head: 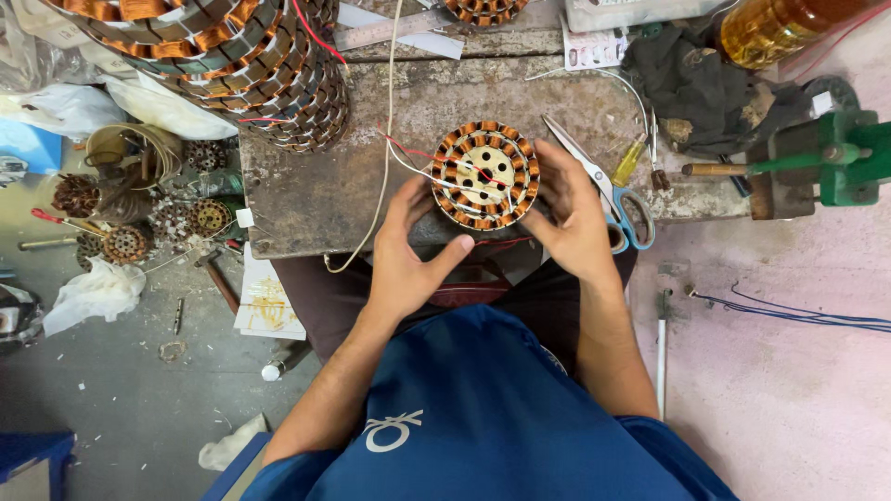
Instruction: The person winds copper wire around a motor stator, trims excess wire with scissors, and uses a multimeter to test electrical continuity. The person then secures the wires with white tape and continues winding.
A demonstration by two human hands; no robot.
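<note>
A: What are the two hands on?

B: A round wound stator with copper coils around its rim and a pale, holed centre. It sits at the near edge of the worn desk, about the middle of the scene.

A: How does each hand sit?

B: The left hand cups the stator's near left side, fingers up against the coils and thumb stretched below it. The right hand wraps the right side, fingers curled on the rim. Between them they hold it.

A: Anything just beside it?

B: Blue-handled scissors lie right of the right hand, partly under it. A white wire runs from the far edge down past the left hand. A stack of wound stators stands at the far left of the desk, and a green vise sits far right.
</note>
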